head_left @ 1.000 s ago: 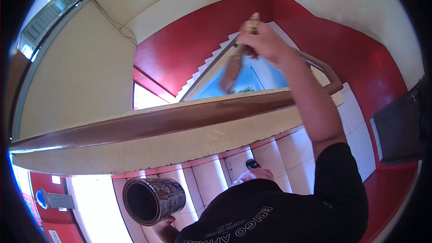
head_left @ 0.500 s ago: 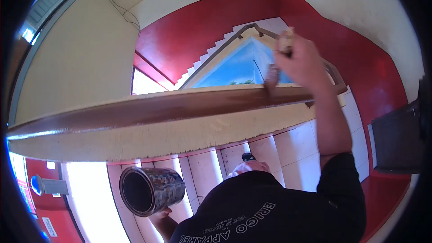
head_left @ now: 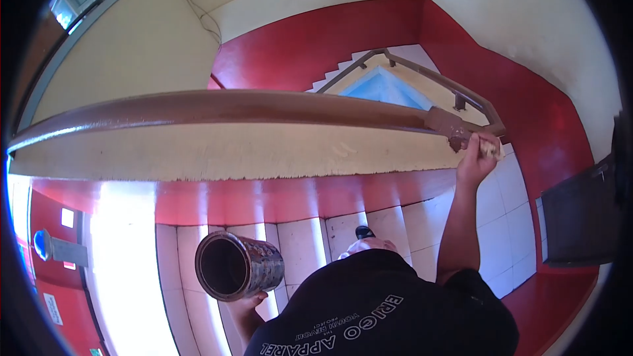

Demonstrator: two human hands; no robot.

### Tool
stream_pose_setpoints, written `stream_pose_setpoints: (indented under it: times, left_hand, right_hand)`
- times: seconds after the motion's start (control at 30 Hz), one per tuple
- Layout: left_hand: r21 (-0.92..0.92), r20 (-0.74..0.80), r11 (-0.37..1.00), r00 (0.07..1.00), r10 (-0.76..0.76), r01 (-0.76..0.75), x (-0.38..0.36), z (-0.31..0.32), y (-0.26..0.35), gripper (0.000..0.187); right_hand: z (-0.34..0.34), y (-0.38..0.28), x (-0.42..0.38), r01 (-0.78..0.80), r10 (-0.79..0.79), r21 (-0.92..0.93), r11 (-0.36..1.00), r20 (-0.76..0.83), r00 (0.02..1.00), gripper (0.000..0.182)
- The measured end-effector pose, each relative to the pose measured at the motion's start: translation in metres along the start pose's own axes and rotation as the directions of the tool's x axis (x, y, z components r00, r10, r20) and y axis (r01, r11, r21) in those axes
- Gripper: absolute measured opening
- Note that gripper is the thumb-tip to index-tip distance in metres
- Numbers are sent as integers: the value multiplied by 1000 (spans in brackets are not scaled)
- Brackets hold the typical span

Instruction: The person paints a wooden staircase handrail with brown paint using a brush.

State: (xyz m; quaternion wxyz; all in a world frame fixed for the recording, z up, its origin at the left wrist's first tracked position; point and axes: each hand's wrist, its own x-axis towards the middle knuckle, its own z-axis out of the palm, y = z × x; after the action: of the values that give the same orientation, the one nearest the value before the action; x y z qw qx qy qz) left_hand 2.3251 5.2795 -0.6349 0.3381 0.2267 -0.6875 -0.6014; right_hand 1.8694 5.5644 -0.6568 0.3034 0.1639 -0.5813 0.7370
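My right hand [head_left: 476,165] is closed around the pale handle of a paintbrush [head_left: 455,130]. The brush's broad, brown-smeared head lies against the right end of the brown handrail [head_left: 264,107], which runs along the top of a cream wall. My left hand [head_left: 245,304] grips a paint can [head_left: 260,267] from below, low on my left side. The can is tilted, its round mouth facing left and its inside dark. Its outside is streaked with paint, and how much it holds cannot be made out.
Below me, pale tiled stairs [head_left: 300,250] run beside the cream wall [head_left: 217,155], with a red band at its base. A railing [head_left: 455,86] turns around a blue-painted wall ahead. A dark panel [head_left: 580,214] stands at the right.
My right hand has come down and to the right, bringing the brush onto the handrail's right end. The can appears slightly further right and higher; the view has tilted.
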Motion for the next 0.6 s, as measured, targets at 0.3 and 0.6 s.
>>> stream_pose_setpoints:
  times: [0.3,0.6]
  left_hand:
    - [37,37,997,997,62,-63,-21,-3,12,112]
    - [71,23,996,998,57,-59,-20,2,10,111]
  right_hand:
    - [116,-52,-91,706,-730,202,679,287,620,24]
    - [21,-32,-93,412,-383,-343,844,153,911,17]
